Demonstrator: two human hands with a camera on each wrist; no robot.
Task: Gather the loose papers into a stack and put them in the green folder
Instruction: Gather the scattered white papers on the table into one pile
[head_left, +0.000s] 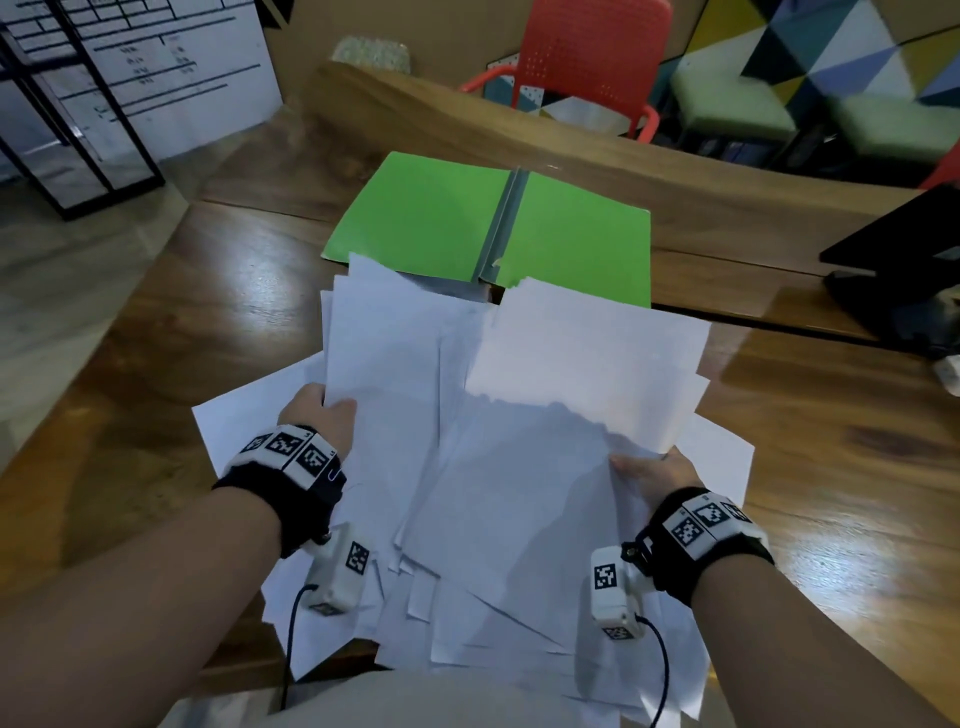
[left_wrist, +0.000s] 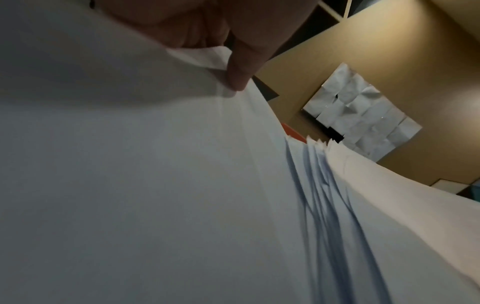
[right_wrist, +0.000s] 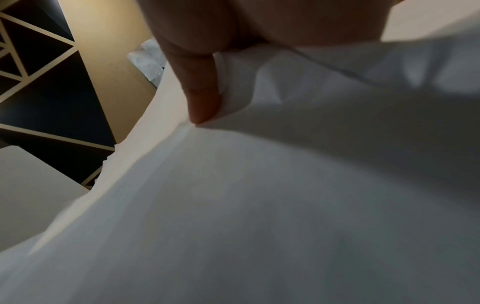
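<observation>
Papers (head_left: 519, 426) gripped by left hand (head_left: 317, 415) and right hand (head_left: 654, 475); green folder (head_left: 431, 213) lies open at 12 o'clock, holding nothing.

The papers (head_left: 519, 415) sit in a messy pile between the two hands. The left hand (head_left: 319, 415) holds the pile's left edge and the right hand (head_left: 654, 475) holds its right edge. More sheets lie under the hands on the desk (head_left: 156, 338) and reach back toward the person. The folder (head_left: 431, 213) lies open on the desk just past the hands, with its near edge tucked under the far ends of the papers. A chair (head_left: 587, 57) stands far behind the folder, beyond the desk.
</observation>
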